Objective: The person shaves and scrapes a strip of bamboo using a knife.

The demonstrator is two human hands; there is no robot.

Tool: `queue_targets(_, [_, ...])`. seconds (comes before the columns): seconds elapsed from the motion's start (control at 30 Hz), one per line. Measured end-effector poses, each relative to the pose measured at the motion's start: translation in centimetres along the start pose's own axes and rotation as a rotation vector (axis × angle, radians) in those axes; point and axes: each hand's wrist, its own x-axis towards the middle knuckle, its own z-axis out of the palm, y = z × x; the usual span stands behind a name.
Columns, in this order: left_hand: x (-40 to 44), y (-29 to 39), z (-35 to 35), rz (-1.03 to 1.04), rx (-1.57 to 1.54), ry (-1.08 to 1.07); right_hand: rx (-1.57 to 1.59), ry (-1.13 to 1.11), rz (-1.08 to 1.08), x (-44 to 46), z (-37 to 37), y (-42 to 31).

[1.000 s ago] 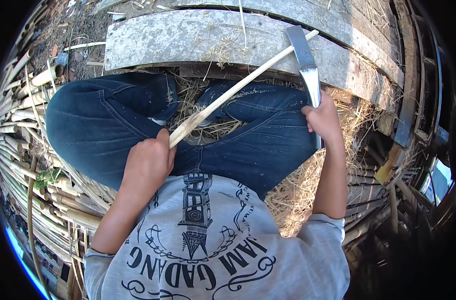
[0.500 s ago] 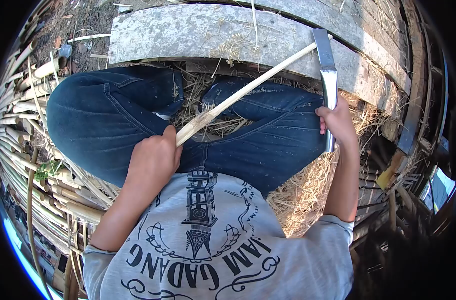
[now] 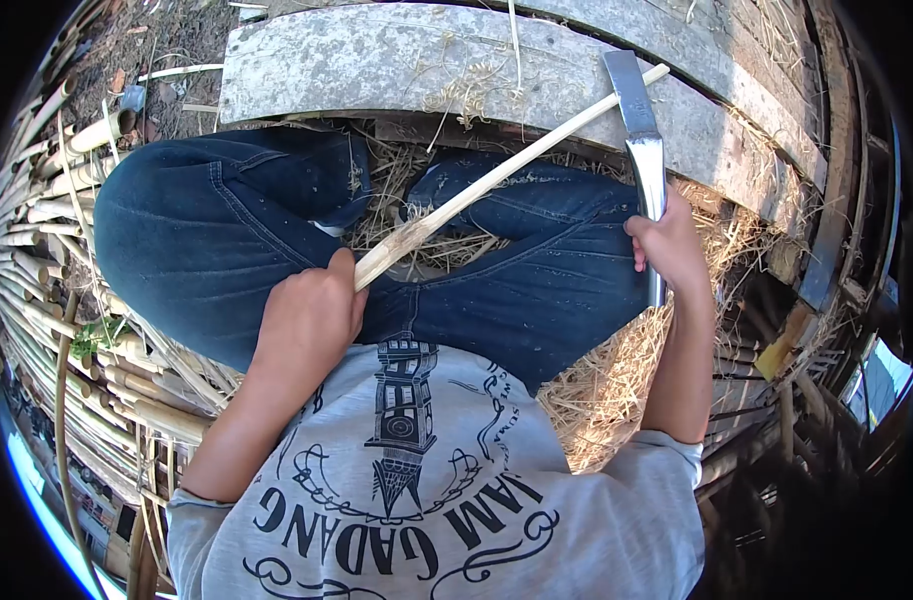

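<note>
Nearest is the person's grey shirt [image 3: 556, 520], printed in black with a tower and lettering that reads upside down from here. Just beyond its hem, on the left, the left hand [image 3: 311, 312] is closed in a fist around the near end of a pale wooden stick [image 3: 496, 176], knuckles up, above the dark blue jeans [image 3: 206, 240] of the folded legs. Farther out on the right, the right hand [image 3: 671, 245] is clamped on the shiny handle of a metal tool [image 3: 631, 95], its thumb against the near part of the handle. The stick slants away from the left fist, across the gap between the legs, toward the upper right; it has a brownish patch nearer the held end. The flat head of the tool crosses over the stick near its far end, and the tip shows past the head. Loose straw [image 3: 611, 380] lies beside the right thigh, and cut bamboo poles [image 3: 161, 425] are heaped to the left, with a few green leaves [image 3: 98, 338] among them. Past the legs runs a weathered grey plank [image 3: 326, 70], with curled shavings [image 3: 466, 95] on it.
</note>
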Motion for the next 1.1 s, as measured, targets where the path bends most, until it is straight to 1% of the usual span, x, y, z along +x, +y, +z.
queue_targets(0.03, [0.0, -0.2, -0.2, 0.024, -0.003, 0.007, 0.003, -0.055, 0.008, 0.0, -1.2, -0.7])
queue_targets(0.07, [0.1, -0.2, -0.4, 0.028, 0.006, 0.008, -0.031, -0.049, 0.038, 0.6, -2.1, -0.5])
queue_targets(0.13, [0.2, 0.1, -0.4, 0.012, -0.006, 0.016, 0.072, 0.077, 0.024, 1.3, -1.1, 0.0])
queue_targets(0.2, [0.1, 0.2, 0.0, -0.013, -0.035, 0.013, 0.043, -0.015, 0.037, -0.7, 0.9, -0.4])
queue_targets(0.23, [0.1, 0.1, 0.0, -0.037, -0.046, 0.009, 0.097, -0.045, 0.031, -1.1, 1.1, -0.7])
queue_targets(0.33, [0.3, 0.2, -0.4, -0.007, -0.013, 0.011, 0.095, -0.058, 0.064, 1.4, -1.8, 1.2])
queue_targets(0.37, [0.4, 0.2, -0.2, -0.007, -0.014, 0.012, 0.166, 0.107, 0.045, 1.9, -1.0, 1.6])
queue_targets(0.4, [0.3, 0.1, 0.0, -0.019, -0.041, 0.017, 0.161, 0.099, 0.045, 1.4, -0.6, 1.3])
queue_targets(0.47, [0.1, -0.1, 0.0, -0.038, -0.056, 0.027, 0.004, -0.113, 0.065, -0.5, -0.1, 0.2])
queue_targets(0.5, [0.1, -0.2, -0.1, -0.020, -0.032, 0.024, 0.042, -0.158, 0.086, -1.2, -0.1, -0.7])
queue_targets(0.53, [0.2, -0.2, -0.1, 0.005, -0.011, 0.020, 0.048, -0.153, 0.086, -0.7, -0.2, -0.5])
queue_targets(0.6, [0.5, 0.1, -0.3, 0.007, -0.011, 0.014, 0.100, -0.067, 0.009, 0.5, -1.0, 0.6])
queue_targets(0.63, [0.5, 0.3, -0.2, -0.010, -0.015, 0.012, 0.120, 0.074, 0.004, 0.4, 0.6, 0.5])
queue_targets(0.67, [0.3, 0.3, 0.1, -0.017, -0.022, 0.011, 0.149, -0.002, 0.007, 0.1, 1.2, 0.7])
queue_targets(0.73, [0.1, -0.1, 0.1, -0.018, -0.053, 0.035, 0.090, -0.154, 0.045, -1.6, 1.6, -0.5])
queue_targets(0.8, [0.1, -0.1, -0.2, -0.017, -0.047, 0.031, 0.049, -0.151, 0.030, -0.8, -0.2, -0.4])
queue_targets(0.83, [0.3, 0.0, -0.1, -0.013, -0.061, 0.029, 0.069, -0.102, 0.038, 0.0, -0.3, 0.4])
queue_targets(0.93, [0.3, 0.0, 0.2, -0.024, -0.050, 0.021, 0.095, -0.114, -0.020, -1.1, 2.0, 0.7])
queue_targets(0.97, [0.2, -0.1, 0.2, -0.034, -0.047, 0.025, 0.146, -0.113, -0.006, -2.3, 3.0, 0.0])
queue_targets(1.0, [0.1, -0.1, 0.0, -0.014, -0.055, 0.035, 0.154, -0.119, -0.006, -2.0, 2.6, -0.2])
queue_targets(1.07, [0.3, -0.2, -0.2, 0.024, -0.057, 0.045, 0.050, -0.150, 0.007, -0.8, 0.6, 0.0])
queue_targets(1.1, [0.3, -0.1, -0.2, 0.007, -0.057, 0.032, 0.065, -0.087, 0.013, -0.2, 0.4, 0.4])
